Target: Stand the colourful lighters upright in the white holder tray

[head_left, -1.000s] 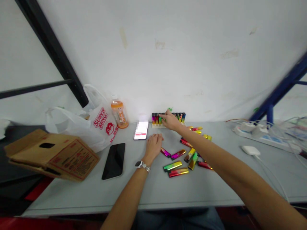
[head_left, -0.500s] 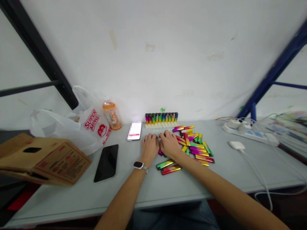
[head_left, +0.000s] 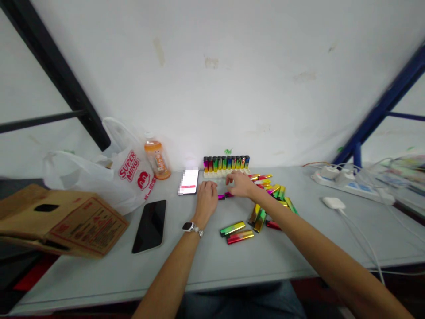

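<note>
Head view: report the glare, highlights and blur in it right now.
Head view: the lit smartphone glares white, partly pixelated; head view again: the loose lighters gleam with metallic highlights; head view, far right: the clutter looks smeared, too blurred to make out its details.

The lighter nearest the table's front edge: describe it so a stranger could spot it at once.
On the grey table, start at the off-white rack of upright lighters at the back. Come toward the front edge, to the leftmost loose green-and-gold lighter. Just in front of it lies the red-and-gold lighter, set apart by red in place of green and by being nearest that edge.
</note>
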Available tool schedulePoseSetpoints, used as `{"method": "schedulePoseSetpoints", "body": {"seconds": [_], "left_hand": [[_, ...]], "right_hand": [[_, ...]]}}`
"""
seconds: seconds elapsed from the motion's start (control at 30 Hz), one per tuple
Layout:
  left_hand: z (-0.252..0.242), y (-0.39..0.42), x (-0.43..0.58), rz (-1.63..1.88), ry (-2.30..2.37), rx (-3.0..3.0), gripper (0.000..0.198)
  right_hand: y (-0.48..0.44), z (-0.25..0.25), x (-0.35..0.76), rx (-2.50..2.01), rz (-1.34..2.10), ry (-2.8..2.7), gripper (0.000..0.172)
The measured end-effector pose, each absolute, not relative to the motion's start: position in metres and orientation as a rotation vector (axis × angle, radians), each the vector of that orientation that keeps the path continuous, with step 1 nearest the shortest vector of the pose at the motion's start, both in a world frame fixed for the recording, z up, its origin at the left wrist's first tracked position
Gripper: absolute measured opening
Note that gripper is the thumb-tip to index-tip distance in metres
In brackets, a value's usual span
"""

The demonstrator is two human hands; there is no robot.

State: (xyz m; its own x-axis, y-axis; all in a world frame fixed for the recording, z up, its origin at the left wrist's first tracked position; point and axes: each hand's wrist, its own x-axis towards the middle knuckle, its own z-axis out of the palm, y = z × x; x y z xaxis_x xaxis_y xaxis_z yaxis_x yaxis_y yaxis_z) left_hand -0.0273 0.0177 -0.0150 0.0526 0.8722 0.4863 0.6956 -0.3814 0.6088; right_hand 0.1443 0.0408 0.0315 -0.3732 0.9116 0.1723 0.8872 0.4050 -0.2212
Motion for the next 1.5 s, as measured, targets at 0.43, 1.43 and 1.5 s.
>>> {"method": "schedulePoseSetpoints", "body": {"seconds": [0.43,1.43,1.5], "left_hand": [[-0.012,0.015,-0.030,1.274,1.672,2.076,0.013],[-0.020,0.017,-0.032,1.178,1.657,2.101,0.013],[-0.021,0.017,-0.032,1.173,1.651,2.100,0.013]], "right_hand": [[0.036,0.023,0.149,-1.522,0.136,-2.367,0.016],[-0.013,0.022,0.125,-0.926,1.346,-1.142,0.042],[-0.013,0.019,0.125,-1.005,1.346,-1.047,0.050]]}}
